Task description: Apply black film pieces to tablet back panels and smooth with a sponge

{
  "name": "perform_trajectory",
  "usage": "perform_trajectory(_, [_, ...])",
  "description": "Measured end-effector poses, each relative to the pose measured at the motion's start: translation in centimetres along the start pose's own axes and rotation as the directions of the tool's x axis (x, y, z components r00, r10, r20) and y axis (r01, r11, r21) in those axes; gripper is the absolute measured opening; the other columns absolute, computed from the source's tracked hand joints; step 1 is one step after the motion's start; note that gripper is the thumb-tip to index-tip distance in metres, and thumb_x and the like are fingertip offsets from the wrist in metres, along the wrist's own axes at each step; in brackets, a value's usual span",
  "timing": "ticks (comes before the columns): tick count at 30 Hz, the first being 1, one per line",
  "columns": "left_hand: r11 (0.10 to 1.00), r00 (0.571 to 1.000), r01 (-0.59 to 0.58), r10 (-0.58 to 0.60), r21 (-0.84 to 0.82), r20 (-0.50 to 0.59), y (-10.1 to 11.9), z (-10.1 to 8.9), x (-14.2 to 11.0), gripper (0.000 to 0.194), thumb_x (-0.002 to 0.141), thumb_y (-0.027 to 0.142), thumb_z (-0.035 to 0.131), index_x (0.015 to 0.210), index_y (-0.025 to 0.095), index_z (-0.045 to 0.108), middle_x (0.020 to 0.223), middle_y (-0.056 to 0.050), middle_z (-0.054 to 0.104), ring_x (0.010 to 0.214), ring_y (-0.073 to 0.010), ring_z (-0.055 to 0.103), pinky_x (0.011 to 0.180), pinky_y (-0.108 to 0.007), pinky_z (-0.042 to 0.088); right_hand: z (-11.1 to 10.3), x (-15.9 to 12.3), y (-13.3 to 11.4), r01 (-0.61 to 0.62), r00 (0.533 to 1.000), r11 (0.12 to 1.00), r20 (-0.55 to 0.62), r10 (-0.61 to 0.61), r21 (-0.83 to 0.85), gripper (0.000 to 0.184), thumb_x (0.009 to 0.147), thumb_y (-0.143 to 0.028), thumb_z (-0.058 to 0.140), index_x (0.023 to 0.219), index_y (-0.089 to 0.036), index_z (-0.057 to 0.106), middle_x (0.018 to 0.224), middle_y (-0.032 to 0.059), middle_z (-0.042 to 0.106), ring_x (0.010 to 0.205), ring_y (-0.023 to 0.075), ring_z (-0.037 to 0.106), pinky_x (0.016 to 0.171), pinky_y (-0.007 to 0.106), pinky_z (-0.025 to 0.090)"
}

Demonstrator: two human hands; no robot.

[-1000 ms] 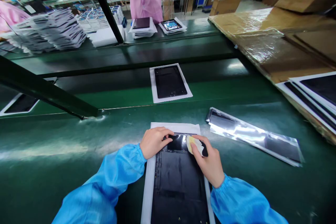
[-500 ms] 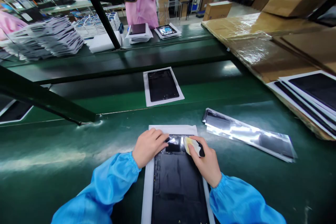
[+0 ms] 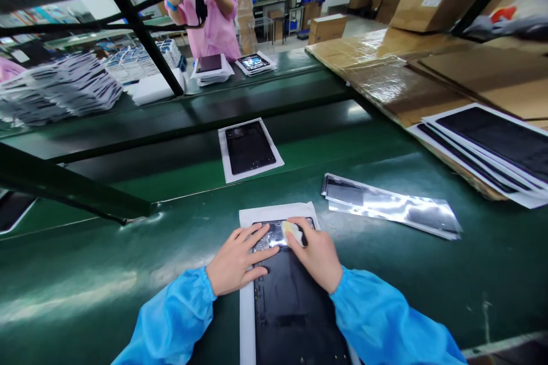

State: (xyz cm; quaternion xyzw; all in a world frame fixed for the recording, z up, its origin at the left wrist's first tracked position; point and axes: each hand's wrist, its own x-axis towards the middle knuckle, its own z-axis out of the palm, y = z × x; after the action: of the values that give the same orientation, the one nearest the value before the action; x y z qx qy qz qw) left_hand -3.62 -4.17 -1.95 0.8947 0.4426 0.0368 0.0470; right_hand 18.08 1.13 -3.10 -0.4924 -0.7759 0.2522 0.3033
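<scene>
A black tablet panel (image 3: pixel 295 308) lies lengthwise before me on a white sheet (image 3: pixel 247 325). My left hand (image 3: pixel 235 262) rests over its upper left with the fingers spread. Across the far end of the panel is a shiny strip of clear film (image 3: pixel 275 238), partly under my left fingertips. My right hand (image 3: pixel 319 254) pinches a small white and yellowish pad with a dark part (image 3: pixel 292 232), pressed against the film. The pad's exact kind is unclear, and my fingers hide some of it.
Several film strips (image 3: pixel 389 205) lie to the right. Another tablet panel (image 3: pixel 250 147) sits on a sheet farther off. Stacked panels (image 3: pixel 496 142) rest on cardboard (image 3: pixel 385 85) at right. A dark green post (image 3: pixel 72 182) slants at left. A person in pink (image 3: pixel 214 28) stands opposite.
My right hand has slid the pad leftward along the film. My left hand's fingers have spread and now lie lower over the panel. The whole view has shifted slightly.
</scene>
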Motion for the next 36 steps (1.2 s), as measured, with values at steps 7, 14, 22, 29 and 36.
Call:
perform_trajectory(7, [1.000, 1.000, 0.009, -0.009, -0.010, -0.003, -0.2, 0.3, -0.3, 0.049, 0.089, 0.050, 0.054, 0.136, 0.035, 0.048, 0.150, -0.009, 0.034, 0.133, -0.0318, 0.037, 0.099, -0.045, 0.040, -0.1, 0.3, 0.1, 0.011, 1.000, 0.994, 0.005, -0.011, -0.111, 0.022, 0.090, -0.030, 0.047, 0.102, -0.021, 0.063, 0.058, -0.0010, 0.064, 0.049, 0.0189, 0.062, 0.049, 0.023, 0.037])
perform_trajectory(14, [1.000, 0.999, 0.006, -0.007, -0.007, -0.041, -0.1, 0.2, -0.2, 0.045, 0.090, 0.046, 0.055, 0.133, 0.035, 0.051, 0.149, -0.008, 0.037, 0.131, -0.0312, 0.040, 0.098, -0.045, 0.042, -2.0, -0.8, 1.7, -0.058, 0.996, 0.989, -0.076, 0.048, -0.133, 0.026, 0.091, -0.034, 0.044, 0.103, -0.020, 0.063, 0.054, -0.0020, 0.061, 0.042, 0.0177, 0.058, 0.046, 0.023, 0.035])
perform_trajectory(22, [1.000, 0.999, -0.007, 0.007, 0.011, -0.044, -0.1, -0.1, 0.0, 0.043, 0.091, 0.043, 0.054, 0.133, 0.034, 0.051, 0.147, -0.010, 0.039, 0.130, -0.0303, 0.042, 0.096, -0.044, 0.044, -2.0, -1.7, 1.8, -0.042, 0.994, 0.994, -0.104, 0.031, -0.105, 0.029, 0.093, -0.035, 0.041, 0.104, -0.018, 0.063, 0.053, -0.0022, 0.060, 0.039, 0.0168, 0.055, 0.046, 0.023, 0.034])
perform_trajectory(29, [0.999, 0.998, -0.001, 0.005, 0.054, -0.069, 0.0, 0.1, 0.0, 0.040, 0.094, 0.041, 0.050, 0.133, 0.034, 0.051, 0.147, -0.008, 0.040, 0.130, -0.0299, 0.041, 0.095, -0.043, 0.044, -2.2, -2.0, 2.1, -0.033, 0.996, 0.993, -0.092, 0.023, -0.112, 0.031, 0.093, -0.036, 0.039, 0.105, -0.019, 0.063, 0.054, -0.0015, 0.062, 0.042, 0.0181, 0.058, 0.046, 0.024, 0.034])
perform_trajectory(36, [0.988, 0.996, 0.007, 0.007, 0.153, -0.087, 0.3, 0.6, -0.1, 0.048, 0.095, 0.043, 0.046, 0.139, 0.024, 0.045, 0.145, -0.009, 0.042, 0.128, -0.0278, 0.042, 0.097, -0.040, 0.042, -1.8, -0.9, 1.8, -0.014, 0.999, 0.989, -0.037, 0.009, -0.145, 0.027, 0.093, -0.032, 0.040, 0.103, -0.020, 0.061, 0.058, -0.0001, 0.064, 0.051, 0.0193, 0.063, 0.049, 0.024, 0.037])
